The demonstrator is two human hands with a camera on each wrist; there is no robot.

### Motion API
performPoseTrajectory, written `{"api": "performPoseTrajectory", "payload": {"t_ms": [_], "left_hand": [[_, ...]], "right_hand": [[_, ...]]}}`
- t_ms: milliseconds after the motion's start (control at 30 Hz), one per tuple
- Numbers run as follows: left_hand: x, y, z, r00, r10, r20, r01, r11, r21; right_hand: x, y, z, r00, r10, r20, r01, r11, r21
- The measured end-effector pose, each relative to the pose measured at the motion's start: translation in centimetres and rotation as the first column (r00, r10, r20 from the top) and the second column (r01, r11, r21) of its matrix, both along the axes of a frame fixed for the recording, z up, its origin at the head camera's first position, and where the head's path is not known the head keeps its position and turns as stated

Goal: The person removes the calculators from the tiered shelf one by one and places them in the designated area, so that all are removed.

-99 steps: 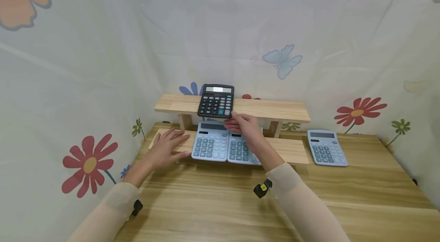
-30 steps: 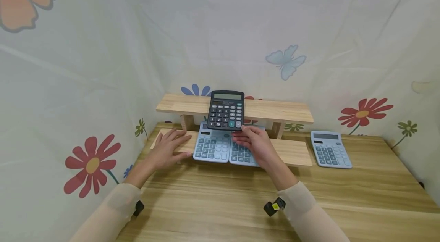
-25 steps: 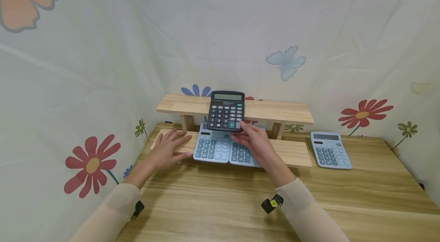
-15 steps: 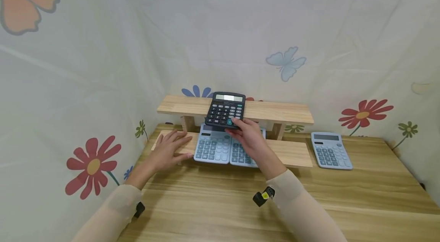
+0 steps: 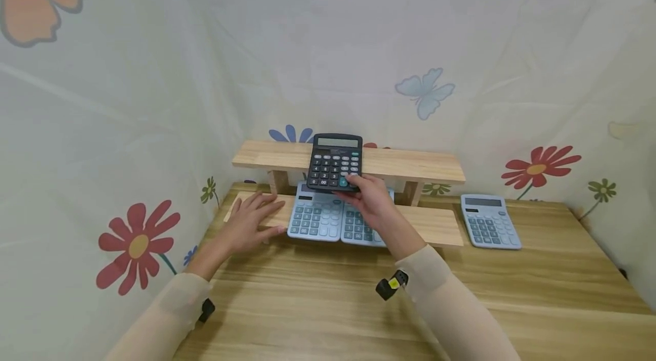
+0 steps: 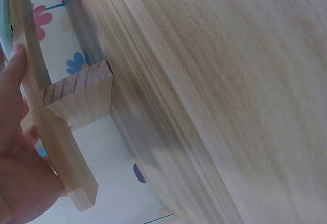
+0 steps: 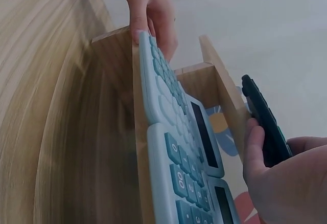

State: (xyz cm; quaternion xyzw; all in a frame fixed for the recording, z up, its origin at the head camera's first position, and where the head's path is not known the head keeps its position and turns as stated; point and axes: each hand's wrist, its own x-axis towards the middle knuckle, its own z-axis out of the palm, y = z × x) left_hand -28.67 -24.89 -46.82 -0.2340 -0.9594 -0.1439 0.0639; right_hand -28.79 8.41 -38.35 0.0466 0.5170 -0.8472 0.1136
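Observation:
My right hand [image 5: 370,200] pinches a black calculator [image 5: 328,163] by its lower right corner, thumb on the keys and fingers underneath. The calculator overlaps the upper tier of a wooden two-tier stand [image 5: 410,163]; in the right wrist view the calculator [image 7: 263,121] is seen edge-on beside that tier. Whether it touches the wood I cannot tell. My left hand [image 5: 251,224] rests with spread fingers on the left end of the lower tier [image 5: 430,225]. Side by side on that tier lie two light blue calculators [image 5: 314,218] [image 5: 355,227], the right one partly covered by my right hand.
Another light blue calculator [image 5: 490,221] lies on the wooden table [image 5: 318,304], to the right of the stand. A patterned curtain [image 5: 328,36] hangs behind and along the sides. The stand's left support [image 6: 84,91] shows in the left wrist view.
Over the past few seconds the black calculator has come forward and slightly right from the upper tier. My right thumb has shifted from its corner onto its keys. My left hand has stayed put.

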Motion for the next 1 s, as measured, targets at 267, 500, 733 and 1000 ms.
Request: {"api": "performPoseTrajectory", "payload": {"t_ms": [267, 500, 733, 1000], "left_hand": [[0.4, 0.0, 0.2, 1.0, -0.005, 0.005, 0.005, 1.0, 0.009], [0.4, 0.0, 0.3, 1.0, 0.0, -0.005, 0.0, 1.0, 0.014], [0.5, 0.0, 0.4, 1.0, -0.005, 0.003, 0.005, 1.0, 0.014], [0.3, 0.0, 0.5, 1.0, -0.005, 0.007, 0.005, 1.0, 0.012]], "right_hand": [[-0.3, 0.1, -0.5, 1.0, 0.008, 0.006, -0.008, 1.0, 0.008], [0.2, 0.4, -0.4, 0.999, 0.013, -0.052, -0.011, 0.999, 0.033], [1.1, 1.7, -0.8, 0.99, 0.039, -0.134, -0.023, 0.993, 0.115], [2.0, 4.1, -0.9, 0.972, 0.04, -0.233, -0.008, 0.991, 0.136]]}}
